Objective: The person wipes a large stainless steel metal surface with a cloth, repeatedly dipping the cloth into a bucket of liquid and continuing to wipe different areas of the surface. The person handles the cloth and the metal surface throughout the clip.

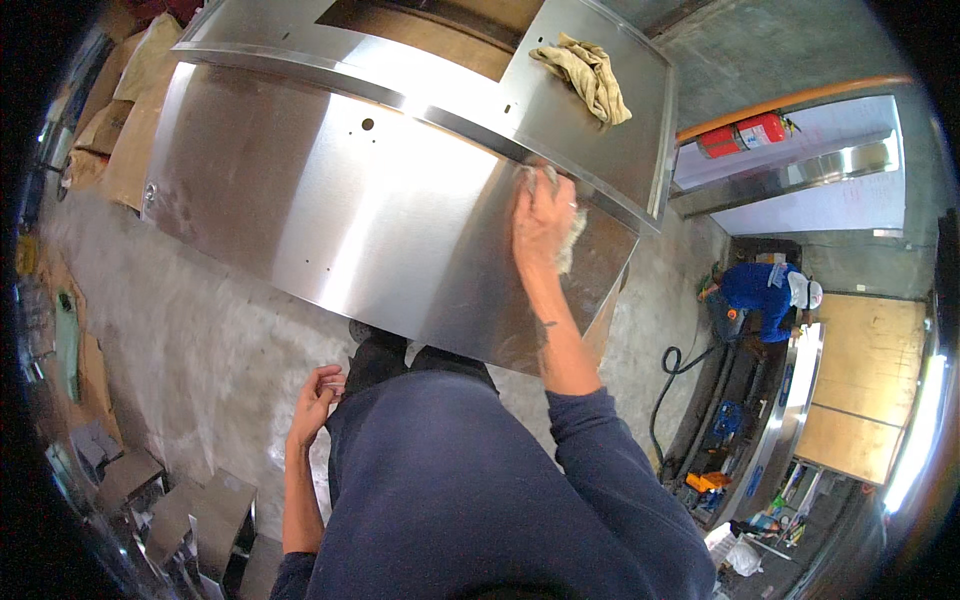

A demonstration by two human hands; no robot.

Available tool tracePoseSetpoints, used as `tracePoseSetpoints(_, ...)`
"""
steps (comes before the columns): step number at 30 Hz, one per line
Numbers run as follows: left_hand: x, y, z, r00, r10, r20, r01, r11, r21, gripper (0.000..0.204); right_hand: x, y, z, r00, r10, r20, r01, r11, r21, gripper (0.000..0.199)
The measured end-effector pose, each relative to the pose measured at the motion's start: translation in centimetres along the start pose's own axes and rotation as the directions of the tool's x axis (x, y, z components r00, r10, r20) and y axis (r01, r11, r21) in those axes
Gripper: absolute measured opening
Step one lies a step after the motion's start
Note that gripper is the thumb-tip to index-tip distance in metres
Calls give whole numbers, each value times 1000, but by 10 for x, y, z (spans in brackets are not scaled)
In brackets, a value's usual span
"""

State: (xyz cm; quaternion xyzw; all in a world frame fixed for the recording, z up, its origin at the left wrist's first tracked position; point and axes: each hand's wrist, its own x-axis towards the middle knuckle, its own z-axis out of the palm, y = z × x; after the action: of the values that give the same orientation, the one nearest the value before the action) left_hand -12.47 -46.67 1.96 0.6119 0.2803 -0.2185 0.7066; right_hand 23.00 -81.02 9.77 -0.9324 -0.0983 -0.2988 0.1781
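A large brushed stainless steel panel point(330, 210) with a few small holes slopes in front of me. My right hand point(545, 220) presses a pale rag point(572, 243) against its right part, near the upper seam. Bits of the rag show at the fingertips and beside the palm; the rest is under the hand. My left hand point(318, 393) hangs low by my left thigh, fingers loosely curled and apart from the thumb, with nothing in it. A crumpled beige cloth point(585, 78) lies on the flat steel top beyond the panel, apart from both hands.
A rectangular opening point(430, 30) is cut in the steel top. Cardboard point(130, 150) stands at the far left and metal box parts point(200, 520) at lower left. A co-worker in blue point(760, 295) bends by a bench on the right; a red fire extinguisher point(742, 135) is beyond.
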Motion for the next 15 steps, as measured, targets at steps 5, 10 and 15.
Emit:
tracePoseSetpoints(5, 10, 14, -36, 996, 71, -52, -66, 993, 99, 45, 23, -71, 43, 998, -61, -22, 62, 997, 40, 43)
tracePoseSetpoints(10, 21, -15, -67, 990, 96, -98, -70, 967, 245, 41, 20, -31, 12, 979, -194, 66, 202, 969, -142, 31)
tracePoseSetpoints(15, -6, -147, -108, 967, -97, -234, 137, 977, 163, 36, -11, 43, -35, 994, -101, 47, 110, 958, -265, 33)
